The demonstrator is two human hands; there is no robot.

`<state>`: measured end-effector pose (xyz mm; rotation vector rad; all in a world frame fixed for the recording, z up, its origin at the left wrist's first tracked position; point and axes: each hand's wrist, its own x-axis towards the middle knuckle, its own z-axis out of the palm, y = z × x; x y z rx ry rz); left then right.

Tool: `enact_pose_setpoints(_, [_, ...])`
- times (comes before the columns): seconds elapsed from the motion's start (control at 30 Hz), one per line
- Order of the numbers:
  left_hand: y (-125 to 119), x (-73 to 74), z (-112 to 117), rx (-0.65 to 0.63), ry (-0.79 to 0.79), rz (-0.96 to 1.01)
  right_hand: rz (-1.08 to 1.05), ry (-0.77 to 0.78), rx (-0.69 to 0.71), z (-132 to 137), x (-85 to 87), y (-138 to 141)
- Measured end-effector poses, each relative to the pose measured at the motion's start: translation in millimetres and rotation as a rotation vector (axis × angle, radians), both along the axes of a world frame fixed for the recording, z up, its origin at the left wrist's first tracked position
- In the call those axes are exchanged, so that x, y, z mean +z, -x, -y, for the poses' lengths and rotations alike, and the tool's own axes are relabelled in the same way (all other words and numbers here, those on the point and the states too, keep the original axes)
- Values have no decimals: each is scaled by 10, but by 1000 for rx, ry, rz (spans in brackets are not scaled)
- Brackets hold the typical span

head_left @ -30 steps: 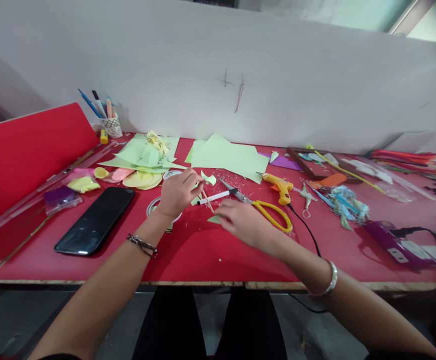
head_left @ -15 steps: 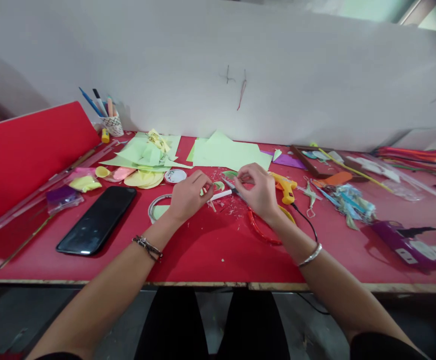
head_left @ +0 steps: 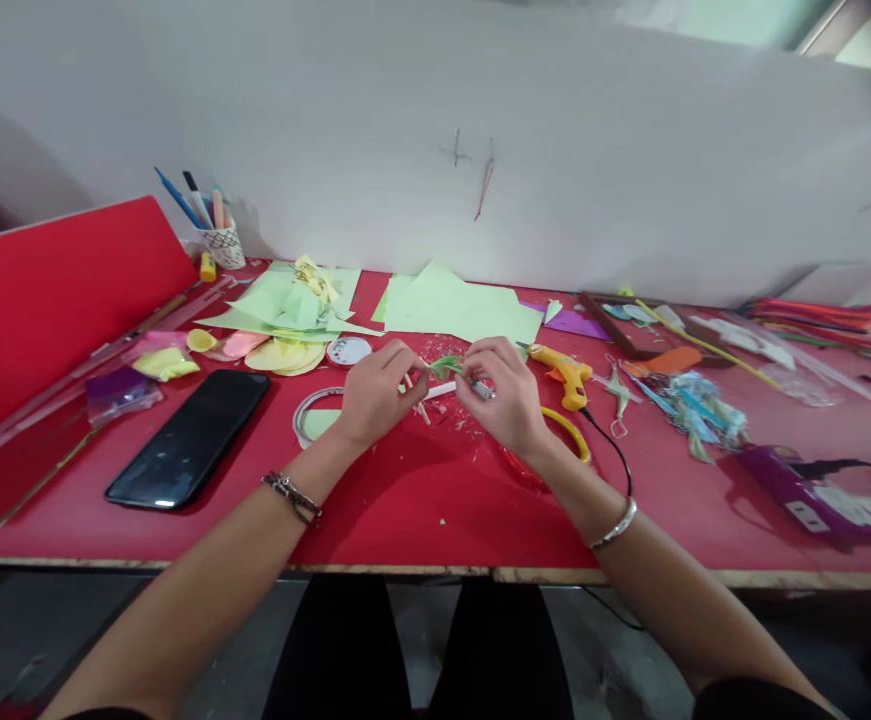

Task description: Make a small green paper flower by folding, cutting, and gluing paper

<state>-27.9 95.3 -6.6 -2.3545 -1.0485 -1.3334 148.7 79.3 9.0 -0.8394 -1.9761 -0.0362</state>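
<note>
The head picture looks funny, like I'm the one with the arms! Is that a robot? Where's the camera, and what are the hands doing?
No robot here. These are a person's own two bare hands. The camera is worn on the person's head and looks forward and down, so you see the arms almost as if they were yours.

The left hand and the right hand are close together, pinching a small green piece between their fingertips.

Underneath is a red table. On it, a black phone lies to the left, and a yellow glue gun lies to the right. Green paper and a cup of pens are farther back, near the wall.
</note>
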Motion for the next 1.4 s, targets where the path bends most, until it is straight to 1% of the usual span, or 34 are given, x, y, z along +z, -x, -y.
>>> enact_pose_setpoints(0.17, [6,27,15,-10,-39,-13,32,-10,8,0,-18,-2])
enact_pose_setpoints(0.27, [4,40,27,-15,-49,-14,24,22,17,-2,-37,-4])
enact_pose_setpoints(0.4, [3,58,37,-16,-68,-16,-9,62,-7,10,-37,-8])
enact_pose_setpoints(0.53, [9,65,38,-7,-87,-34,28,52,40,22,-34,-14])
enact_pose_setpoints(0.67, [16,61,35,21,-130,-51,28,84,-7,35,-38,-23])
enact_pose_setpoints(0.83, [21,70,43,13,-170,-70,62,-2,61,31,-18,-36])
enact_pose_setpoints(1.17, [13,79,43,26,-209,-99,51,-74,38,24,-7,-48])
enact_pose_setpoints(1.27, [14,82,56,0,-188,-102,40,-71,40,25,-1,-57])
enact_pose_setpoints(1.4, [21,75,80,-22,-116,-92,50,-72,51,27,10,-68])
